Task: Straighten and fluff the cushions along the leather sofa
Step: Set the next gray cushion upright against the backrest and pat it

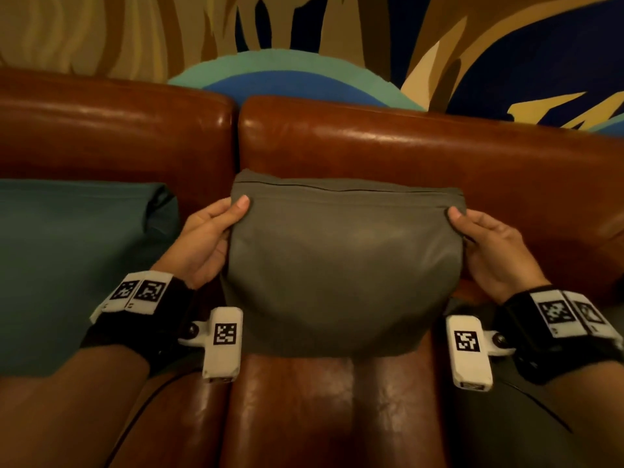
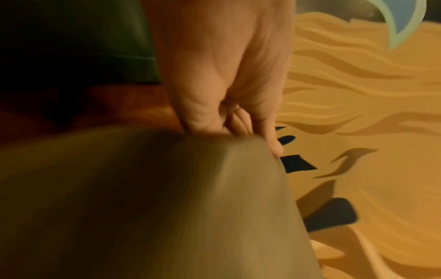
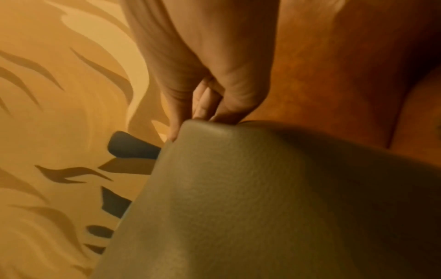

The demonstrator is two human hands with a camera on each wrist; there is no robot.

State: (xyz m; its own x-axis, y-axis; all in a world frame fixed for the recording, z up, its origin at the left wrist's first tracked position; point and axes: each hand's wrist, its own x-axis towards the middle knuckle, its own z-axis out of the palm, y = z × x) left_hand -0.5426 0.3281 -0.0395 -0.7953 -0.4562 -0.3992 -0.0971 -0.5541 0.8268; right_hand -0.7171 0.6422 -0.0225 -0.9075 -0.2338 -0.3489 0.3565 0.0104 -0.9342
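Note:
A grey-olive cushion (image 1: 341, 265) stands upright on the seat of the brown leather sofa (image 1: 371, 143), leaning against its backrest. My left hand (image 1: 216, 231) grips the cushion's upper left corner, thumb on the front and fingers behind. My right hand (image 1: 479, 238) grips the upper right corner the same way. In the left wrist view my left hand (image 2: 241, 128) pinches the grey cushion (image 2: 190, 207) at its top edge. The right wrist view has my right hand (image 3: 203, 113) pinching the grey cushion (image 3: 238, 207) at its corner.
A teal cushion (image 1: 74, 258) leans against the left backrest section, close beside my left hand. A painted mural wall (image 1: 304, 35) rises behind the sofa. The bare leather seat (image 1: 324, 417) lies in front of the grey cushion.

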